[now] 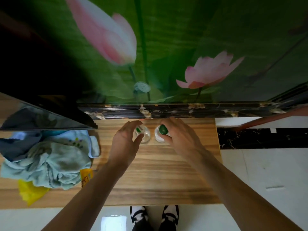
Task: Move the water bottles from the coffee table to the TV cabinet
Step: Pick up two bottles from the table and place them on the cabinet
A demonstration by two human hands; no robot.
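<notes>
Head view looks straight down on the cabinet [158, 172]. At left a pile of cloths [50, 160] lies under the TV [41, 114]. The left hand [124, 144] curls round the left bottle [143, 134], and the right hand [180, 135] curls round the right bottle [160, 133]. Both bottles stand upright on the wood, side by side. I judge these two are almost delivered, only the release is left.

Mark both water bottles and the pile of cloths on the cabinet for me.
left bottle [144, 135]: head view, on its clear shoulder beside the cap.
right bottle [163, 129]: head view, on its green cap.
pile of cloths [55, 162]: head view, on the pale blue cloth in the middle.
</notes>
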